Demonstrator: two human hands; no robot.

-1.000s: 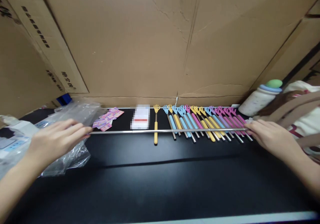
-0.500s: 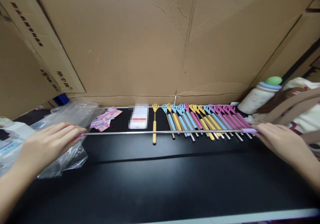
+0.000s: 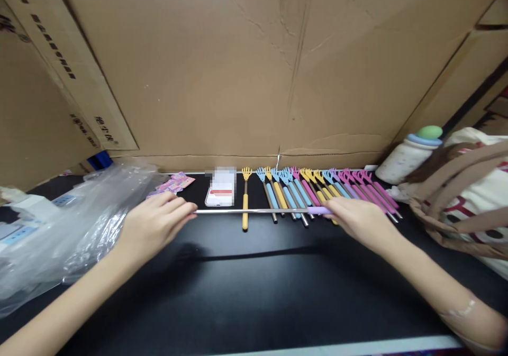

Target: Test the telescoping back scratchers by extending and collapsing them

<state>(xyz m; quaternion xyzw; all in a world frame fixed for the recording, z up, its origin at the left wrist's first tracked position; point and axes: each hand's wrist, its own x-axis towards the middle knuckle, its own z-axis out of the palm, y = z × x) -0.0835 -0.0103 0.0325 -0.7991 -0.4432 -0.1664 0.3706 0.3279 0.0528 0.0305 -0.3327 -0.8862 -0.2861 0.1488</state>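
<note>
A telescopic back scratcher (image 3: 254,211) with a steel rod and purple grip stretches level between my two hands above the black table. My left hand (image 3: 156,221) is closed round its left end, hiding the claw head. On the other end, my right hand (image 3: 355,218) is closed round the purple grip. Behind the rod lies a yellow back scratcher (image 3: 245,202), claw pointing away from me. To its right, a row of several blue, yellow, pink and purple back scratchers (image 3: 291,192) lies side by side, partly covered by my right hand.
A phone (image 3: 220,189) with a blurred screen lies behind the rod. Purple-pink cards (image 3: 178,181) and clear plastic bags (image 3: 99,213) are at left. A white bottle (image 3: 408,157) and a cream-and-brown bag (image 3: 456,208) stand at right. Cardboard (image 3: 218,70) walls the back.
My hands have come closer together, the left moving right and the right moving left. The rod of the held back scratcher has become much shorter between them.
</note>
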